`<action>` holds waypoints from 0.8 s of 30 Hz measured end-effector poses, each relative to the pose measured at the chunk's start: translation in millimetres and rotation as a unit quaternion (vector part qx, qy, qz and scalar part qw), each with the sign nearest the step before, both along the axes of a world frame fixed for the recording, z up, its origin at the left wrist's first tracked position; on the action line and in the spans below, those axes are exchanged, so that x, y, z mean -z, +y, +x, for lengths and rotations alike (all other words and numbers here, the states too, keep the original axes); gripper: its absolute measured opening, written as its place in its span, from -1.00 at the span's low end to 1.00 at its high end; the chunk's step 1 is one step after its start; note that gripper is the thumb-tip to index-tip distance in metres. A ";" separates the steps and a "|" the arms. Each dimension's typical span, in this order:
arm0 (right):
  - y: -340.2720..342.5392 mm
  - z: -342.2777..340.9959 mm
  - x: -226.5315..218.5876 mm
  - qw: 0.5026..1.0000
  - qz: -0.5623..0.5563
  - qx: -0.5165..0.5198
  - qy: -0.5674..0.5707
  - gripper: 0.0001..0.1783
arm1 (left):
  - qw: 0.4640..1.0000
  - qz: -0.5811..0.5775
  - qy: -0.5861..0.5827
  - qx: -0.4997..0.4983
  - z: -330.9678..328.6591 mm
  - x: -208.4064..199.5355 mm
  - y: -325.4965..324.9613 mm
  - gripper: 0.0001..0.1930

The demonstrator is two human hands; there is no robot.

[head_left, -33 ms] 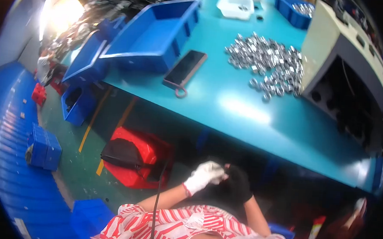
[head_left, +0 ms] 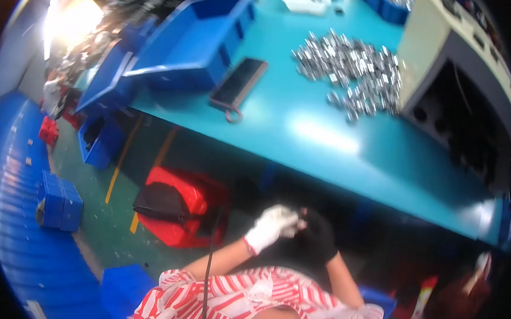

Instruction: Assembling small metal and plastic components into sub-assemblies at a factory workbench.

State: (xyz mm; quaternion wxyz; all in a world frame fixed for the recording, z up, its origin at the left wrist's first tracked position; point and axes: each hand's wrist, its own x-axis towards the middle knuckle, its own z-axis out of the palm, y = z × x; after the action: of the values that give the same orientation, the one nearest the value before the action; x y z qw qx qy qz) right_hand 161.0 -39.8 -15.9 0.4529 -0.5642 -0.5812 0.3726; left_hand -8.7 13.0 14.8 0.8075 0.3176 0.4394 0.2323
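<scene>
My left hand (head_left: 270,227), in a white glove with a red cuff, is held in front of my striped clothing, below the table edge. Its fingers are curled together. Facing it is my right hand (head_left: 319,239) in a black glove, bare fingertips showing beside the left fingers. The right fingers look bent in, though the dark glove blends into the shadow. Whatever the fingertips pinch between them is too small and blurred to name. On the turquoise table (head_left: 257,125) beyond lies a pile of small shiny metal parts (head_left: 352,69), apart from both hands.
A phone (head_left: 240,83) with a ring strap lies left of the metal pile, beside a large blue bin (head_left: 195,38). A pale machine housing (head_left: 420,52) stands at the right. Under the table's left side, a dark bag (head_left: 161,202) rests on a red stool (head_left: 198,200).
The whole view has shifted slightly, so the table things sit higher and farther left in the picture. Both hands stay together, a little higher in the picture.
</scene>
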 end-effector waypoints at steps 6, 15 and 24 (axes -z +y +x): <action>18.1 4.5 -34.2 0.995 0.045 0.013 -0.093 -0.49 | 0.989 -0.019 -0.073 -0.130 20.8 -17.7 12.2 -0.76; -5.9 18.4 -11.4 0.997 -0.016 -0.031 0.071 -0.49 | 0.994 -0.046 -0.083 -0.052 24.6 -21.6 -3.7 -0.58; -10.2 4.2 -23.1 0.981 0.042 0.001 -0.189 -0.58 | 0.971 0.218 0.099 -0.024 25.7 1.3 -19.3 -0.68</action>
State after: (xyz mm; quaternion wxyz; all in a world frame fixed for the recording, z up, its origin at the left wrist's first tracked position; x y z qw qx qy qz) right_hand 165.2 -50.0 7.1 0.3586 -0.6052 -0.6711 0.2340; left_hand 17.0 -6.3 13.5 0.6653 0.4967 0.4635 0.3097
